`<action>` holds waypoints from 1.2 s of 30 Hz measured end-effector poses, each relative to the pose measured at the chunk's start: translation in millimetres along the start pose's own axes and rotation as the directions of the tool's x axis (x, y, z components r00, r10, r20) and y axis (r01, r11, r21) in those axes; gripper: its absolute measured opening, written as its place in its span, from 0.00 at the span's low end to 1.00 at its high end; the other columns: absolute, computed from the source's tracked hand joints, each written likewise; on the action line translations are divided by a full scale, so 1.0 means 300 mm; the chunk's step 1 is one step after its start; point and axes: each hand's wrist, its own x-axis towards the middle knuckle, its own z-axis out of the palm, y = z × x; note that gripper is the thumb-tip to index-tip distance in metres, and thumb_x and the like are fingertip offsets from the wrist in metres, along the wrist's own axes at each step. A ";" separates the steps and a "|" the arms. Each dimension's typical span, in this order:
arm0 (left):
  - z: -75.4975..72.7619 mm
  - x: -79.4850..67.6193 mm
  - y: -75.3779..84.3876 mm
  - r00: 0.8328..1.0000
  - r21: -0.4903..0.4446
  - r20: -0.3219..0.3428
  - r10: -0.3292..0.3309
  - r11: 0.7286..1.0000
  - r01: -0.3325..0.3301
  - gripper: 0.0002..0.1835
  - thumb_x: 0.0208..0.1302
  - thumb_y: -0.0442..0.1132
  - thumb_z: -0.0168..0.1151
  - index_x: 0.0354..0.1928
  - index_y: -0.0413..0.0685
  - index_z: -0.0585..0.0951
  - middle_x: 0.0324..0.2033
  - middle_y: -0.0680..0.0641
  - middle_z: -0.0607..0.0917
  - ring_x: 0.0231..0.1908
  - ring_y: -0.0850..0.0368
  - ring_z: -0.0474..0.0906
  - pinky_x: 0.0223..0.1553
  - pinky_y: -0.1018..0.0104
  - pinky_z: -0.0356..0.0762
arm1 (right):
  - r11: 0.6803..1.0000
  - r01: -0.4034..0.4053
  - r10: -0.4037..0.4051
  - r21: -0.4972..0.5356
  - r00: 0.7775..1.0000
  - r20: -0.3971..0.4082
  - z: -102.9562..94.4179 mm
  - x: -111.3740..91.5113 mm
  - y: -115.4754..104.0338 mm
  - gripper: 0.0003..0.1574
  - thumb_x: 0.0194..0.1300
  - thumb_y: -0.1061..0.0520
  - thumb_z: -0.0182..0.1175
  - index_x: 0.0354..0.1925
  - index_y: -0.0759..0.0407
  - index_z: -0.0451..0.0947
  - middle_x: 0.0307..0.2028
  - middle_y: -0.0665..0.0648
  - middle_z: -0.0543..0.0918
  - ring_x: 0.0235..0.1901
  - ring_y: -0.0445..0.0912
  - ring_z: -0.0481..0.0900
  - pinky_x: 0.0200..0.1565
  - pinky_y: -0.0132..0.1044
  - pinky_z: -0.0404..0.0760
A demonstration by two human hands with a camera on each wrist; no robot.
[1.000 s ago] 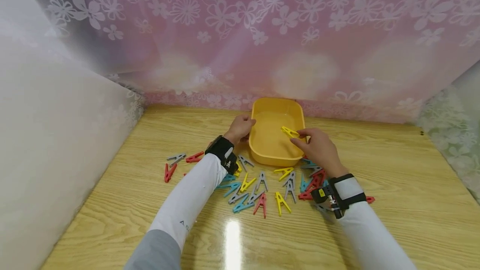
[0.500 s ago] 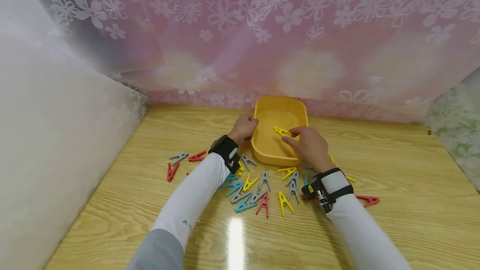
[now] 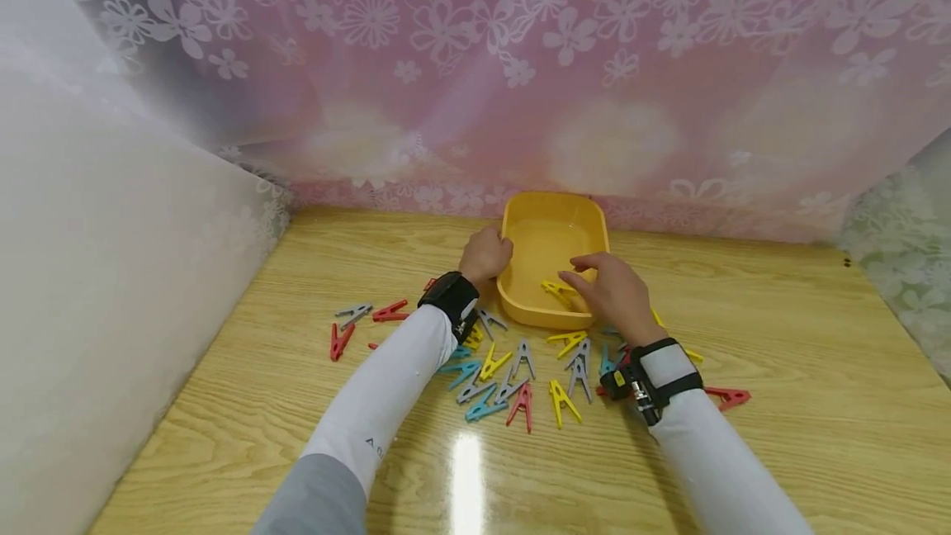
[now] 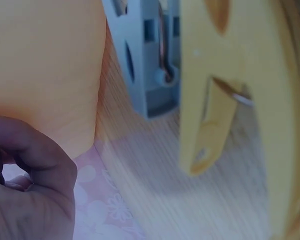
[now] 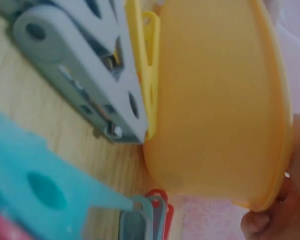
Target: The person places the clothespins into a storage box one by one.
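Observation:
A yellow plastic basin (image 3: pixel 546 242) stands on the table near the back curtain. My left hand (image 3: pixel 486 254) grips its left rim with curled fingers; in the left wrist view that hand (image 4: pixel 35 170) shows beside the basin wall (image 4: pixel 45 65). Over the basin's right side, my right hand (image 3: pixel 612 291) holds nothing, thumb and fingers apart. Just below its fingertips a yellow clothespin (image 3: pixel 557 291) is inside the basin, near the front wall. In the right wrist view only part of the right hand (image 5: pixel 275 215) shows at the basin's rim.
Many clothespins lie scattered before the basin, among them a red one (image 3: pixel 522 407), a yellow one (image 3: pixel 565 403) and a blue one (image 3: pixel 486 405). More red (image 3: pixel 342 342) and grey (image 3: pixel 354 314) ones lie left. A floral curtain (image 3: pixel 475 106) hangs behind.
My right hand moved left over the basin with the yellow clothespin, then let go of it; the clothespin dropped inside. The left hand has stayed on the rim.

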 end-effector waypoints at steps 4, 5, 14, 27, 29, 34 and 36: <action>0.000 -0.002 0.008 1.000 0.030 0.002 -0.005 1.000 0.005 0.15 0.73 0.39 0.44 0.51 0.37 0.75 0.25 0.44 0.78 0.18 0.54 0.76 0.19 0.67 0.74 | 0.990 0.038 -0.034 0.139 0.999 -0.034 -0.018 -0.020 0.013 0.25 0.69 0.45 0.56 0.55 0.60 0.78 0.45 0.58 0.81 0.32 0.50 0.72 0.32 0.42 0.70; -0.001 -0.002 0.010 1.000 0.039 0.000 -0.006 0.999 0.006 0.15 0.73 0.39 0.44 0.51 0.37 0.75 0.25 0.44 0.78 0.19 0.54 0.76 0.19 0.67 0.74 | 0.984 0.052 -0.046 0.168 0.998 -0.043 -0.024 -0.024 0.017 0.24 0.69 0.46 0.56 0.55 0.60 0.78 0.44 0.58 0.81 0.32 0.50 0.71 0.31 0.41 0.69; -0.010 -0.011 0.034 1.000 0.122 -0.024 -0.008 0.993 0.011 0.13 0.72 0.38 0.45 0.40 0.38 0.78 0.22 0.45 0.76 0.19 0.54 0.75 0.20 0.67 0.72 | 0.963 0.055 -0.024 0.265 0.992 -0.120 -0.077 -0.059 0.074 0.24 0.71 0.45 0.54 0.54 0.60 0.78 0.46 0.58 0.80 0.34 0.48 0.73 0.25 0.36 0.72; -0.003 0.004 0.041 0.997 0.181 -0.032 -0.076 0.980 0.080 0.11 0.70 0.38 0.46 0.43 0.41 0.76 0.27 0.44 0.78 0.23 0.52 0.76 0.21 0.65 0.73 | 0.971 -0.045 0.057 0.233 0.997 -0.046 -0.165 -0.175 0.234 0.28 0.74 0.43 0.47 0.57 0.63 0.74 0.50 0.65 0.77 0.40 0.55 0.76 0.33 0.41 0.75; -0.002 0.006 0.039 0.997 0.174 -0.025 -0.075 0.982 0.078 0.11 0.71 0.39 0.46 0.43 0.41 0.76 0.28 0.44 0.78 0.23 0.52 0.77 0.21 0.66 0.73 | 0.974 -0.074 0.078 0.216 0.997 -0.012 -0.181 -0.198 0.267 0.30 0.74 0.42 0.46 0.58 0.63 0.74 0.51 0.66 0.77 0.41 0.56 0.76 0.32 0.40 0.75; -0.004 0.009 0.038 0.996 0.153 0.000 -0.094 0.984 0.093 0.11 0.71 0.40 0.45 0.45 0.42 0.75 0.28 0.44 0.78 0.22 0.52 0.77 0.19 0.65 0.75 | 0.978 -0.121 0.112 0.171 0.992 0.062 -0.222 -0.260 0.349 0.31 0.74 0.43 0.45 0.59 0.66 0.72 0.53 0.69 0.75 0.44 0.60 0.76 0.34 0.42 0.76; -0.006 0.009 0.041 0.995 0.165 0.002 -0.103 0.981 0.101 0.11 0.71 0.40 0.45 0.46 0.42 0.74 0.28 0.43 0.78 0.22 0.52 0.77 0.19 0.65 0.75 | 0.980 -0.134 0.122 0.145 0.988 0.091 -0.240 -0.284 0.379 0.31 0.75 0.43 0.45 0.59 0.67 0.71 0.54 0.71 0.74 0.44 0.61 0.76 0.34 0.43 0.76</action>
